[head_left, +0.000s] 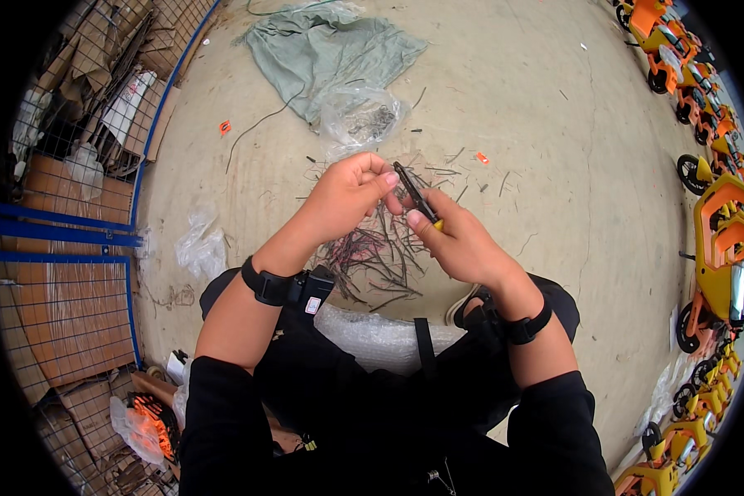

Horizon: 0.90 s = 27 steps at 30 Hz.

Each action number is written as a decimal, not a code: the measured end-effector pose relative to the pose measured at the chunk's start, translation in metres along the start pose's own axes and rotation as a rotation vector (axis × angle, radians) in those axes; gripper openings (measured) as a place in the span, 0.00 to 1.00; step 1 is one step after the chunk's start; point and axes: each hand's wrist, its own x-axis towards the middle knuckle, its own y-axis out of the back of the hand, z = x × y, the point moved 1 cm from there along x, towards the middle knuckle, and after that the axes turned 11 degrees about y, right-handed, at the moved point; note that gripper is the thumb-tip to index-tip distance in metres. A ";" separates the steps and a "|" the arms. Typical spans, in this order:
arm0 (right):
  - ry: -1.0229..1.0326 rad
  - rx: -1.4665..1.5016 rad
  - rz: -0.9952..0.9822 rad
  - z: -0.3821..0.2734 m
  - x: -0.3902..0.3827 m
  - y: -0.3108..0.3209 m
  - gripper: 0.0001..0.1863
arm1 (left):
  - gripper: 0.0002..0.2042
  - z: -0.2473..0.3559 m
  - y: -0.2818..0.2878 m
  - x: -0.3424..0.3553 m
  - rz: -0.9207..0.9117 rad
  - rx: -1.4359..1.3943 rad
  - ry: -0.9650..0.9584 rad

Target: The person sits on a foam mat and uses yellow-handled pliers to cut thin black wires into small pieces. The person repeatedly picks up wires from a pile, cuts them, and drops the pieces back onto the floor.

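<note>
Through the head camera I am seeing the right hand grasping the pliers, their black nose pointing far and left. The left hand is curling, thumb and fingertips coming together just beside that nose; I cannot tell whether they are pinching anything. Both hands are hovering over the pile of dark strips, which is lying on the floor between the near bubble wrap and the far clear bag. Beyond that bag, I am seeing a green sheet spreading out. At left, some clear film is resting near the blue-framed cage, which is holding cardboard. Along the right, yellow bikes are standing in a row.
</note>
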 end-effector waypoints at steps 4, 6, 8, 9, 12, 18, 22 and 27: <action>0.045 -0.006 0.065 0.008 0.000 -0.002 0.20 | 0.09 -0.001 0.002 0.001 -0.075 -0.093 0.039; 0.070 0.025 0.099 0.016 0.002 -0.002 0.19 | 0.09 -0.001 0.002 0.002 -0.130 -0.218 0.050; 0.150 0.035 0.134 0.015 0.003 0.001 0.16 | 0.08 -0.001 0.001 0.000 -0.166 -0.355 0.032; 0.190 0.038 0.152 0.015 0.004 0.005 0.15 | 0.08 -0.001 0.002 -0.002 -0.183 -0.383 0.034; -0.114 0.173 0.363 0.024 0.005 0.044 0.11 | 0.08 -0.005 0.010 -0.009 -0.205 -0.424 0.034; -0.105 0.432 0.488 0.029 -0.001 0.068 0.08 | 0.06 -0.013 0.015 -0.022 -0.191 -0.385 0.045; -0.099 0.356 0.562 0.028 -0.008 0.079 0.08 | 0.06 -0.012 0.023 -0.030 -0.182 -0.374 0.061; -0.101 0.375 0.548 0.032 -0.011 0.089 0.08 | 0.06 -0.014 0.033 -0.037 -0.113 -0.365 0.042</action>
